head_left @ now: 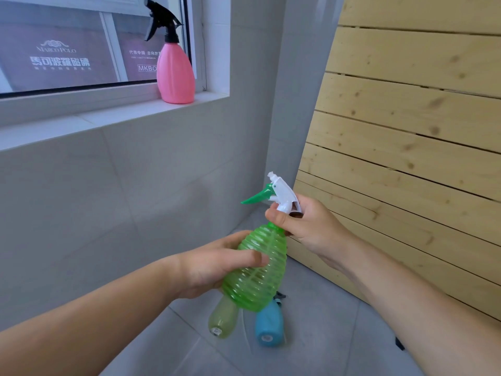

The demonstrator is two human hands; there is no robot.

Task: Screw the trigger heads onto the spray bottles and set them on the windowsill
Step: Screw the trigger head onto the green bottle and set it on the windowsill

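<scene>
A ribbed, see-through green spray bottle [257, 270] is held in mid-air, tilted a little. My left hand [217, 264] wraps its body from the left. My right hand [303, 223] grips the neck collar under the white trigger head [282, 194], whose green lever points left. The head sits on the bottle's neck. On the windowsill [113, 115] stands a pink spray bottle [175, 71] with a black trigger head, upright at the sill's right end. Below my hands, a pale green bottle [222, 318] and a blue bottle [268, 327] lie on the floor.
A slatted wooden panel [406, 131] leans along the right side, close to my right arm. Grey tiled wall runs under the sill, with grey floor tiles [189, 356] below. The window glass shows printed signs outside.
</scene>
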